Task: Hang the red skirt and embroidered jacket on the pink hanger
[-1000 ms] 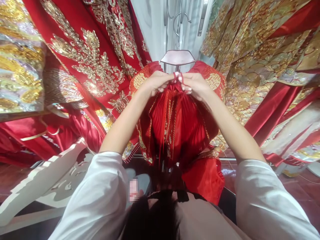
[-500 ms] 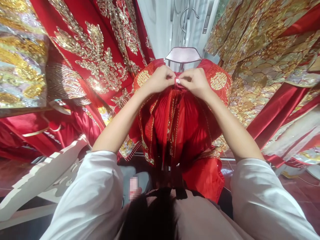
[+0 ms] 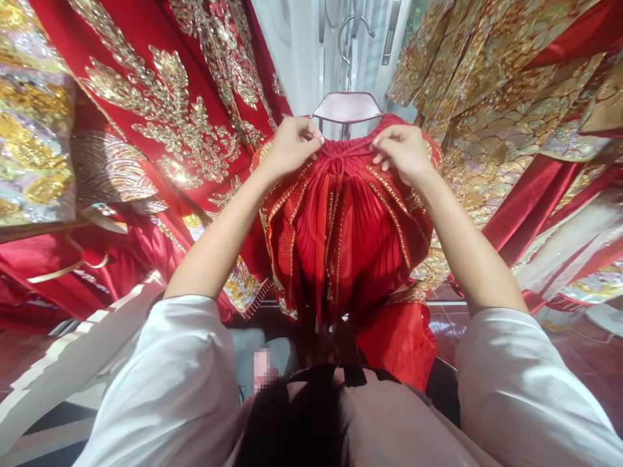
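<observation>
A red dress with gold trim hangs in front of me, its gathered neckline closed with a thin red drawstring knotted at the middle. On the left side of the neckline, my left hand pinches one side of the drawstring between thumb and fingers. My right hand does the same on the opposite side, its fingers curled against the cloth. Above the neckline is a pale hanger with a metal hook. The cord ends within the fingers are too small to make out fully.
A red gown with gold sequin embroidery hangs at the left. Gold sequined garments hang at the right. White slatted furniture stands low on the left. Behind the hanger is a white door.
My hands have moved apart from the middle of the neckline, left and right. The knotted drawstring now shows between them. The view has shifted slightly.
</observation>
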The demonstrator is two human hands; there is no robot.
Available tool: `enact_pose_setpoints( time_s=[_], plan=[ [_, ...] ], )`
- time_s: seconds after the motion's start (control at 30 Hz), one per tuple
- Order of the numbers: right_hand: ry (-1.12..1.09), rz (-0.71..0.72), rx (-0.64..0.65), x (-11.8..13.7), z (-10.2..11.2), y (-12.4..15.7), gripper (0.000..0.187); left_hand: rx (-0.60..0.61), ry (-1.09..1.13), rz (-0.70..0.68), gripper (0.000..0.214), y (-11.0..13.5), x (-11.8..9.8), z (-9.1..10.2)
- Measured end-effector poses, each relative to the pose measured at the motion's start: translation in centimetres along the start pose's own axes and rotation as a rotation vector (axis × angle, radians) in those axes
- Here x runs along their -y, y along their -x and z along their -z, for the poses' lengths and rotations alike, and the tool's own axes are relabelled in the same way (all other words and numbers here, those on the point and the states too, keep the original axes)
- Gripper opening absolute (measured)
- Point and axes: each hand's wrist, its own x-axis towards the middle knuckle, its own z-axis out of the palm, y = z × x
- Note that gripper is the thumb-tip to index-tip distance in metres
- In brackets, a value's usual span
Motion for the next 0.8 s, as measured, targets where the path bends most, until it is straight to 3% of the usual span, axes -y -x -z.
enact_pose_setpoints(
  time_s=[0.07,0.17,0.3,0.4,0.47,0.53,0.6,0.67,0.73,0.8],
  plan=[
    [-0.177,-0.094,0.056,0.8,-0.5,0.3,0.017,0.031,0.106,0.098,0.014,0.1,0.0,-0.8],
    [-0.311,-0.180,0.111,1.5,-1.0,0.4,0.022,0.010,0.208,0.112,0.017,-0.2,0.7,-1.4],
    [-0.282,-0.195,0.070,1.1,-0.2,0.0,0.026,-0.008,0.142,0.068,0.023,-0.8,1.9,-0.6],
    [-0.188,-0.177,0.034,0.4,1.1,-0.1,0.025,0.029,0.047,0.077,0.026,-0.8,1.3,0.7],
    [-0.104,-0.137,0.013,0.3,1.9,0.2,0.023,0.067,-0.027,0.021,0.025,-0.7,0.4,1.6],
    [-0.006,-0.028,-0.051,0.5,2.7,0.6,0.019,0.081,-0.097,-0.133,0.017,-0.9,-0.4,2.6],
    [0.111,0.130,-0.150,0.7,3.8,1.0,0.013,0.043,-0.128,-0.266,0.031,-1.6,-0.4,3.7],
    [0.246,0.252,-0.220,0.6,5.3,1.4,0.011,0.042,-0.126,-0.205,0.048,-2.7,0.6,4.7],
    [0.361,0.294,-0.222,-0.4,6.9,1.4,0.015,0.136,-0.126,-0.035,0.046,-3.7,2.3,5.4],
    [0.427,0.284,-0.196,-1.8,8.3,1.2,0.028,0.204,-0.137,0.049,0.047,-4.2,3.9,5.6]
  ],
)
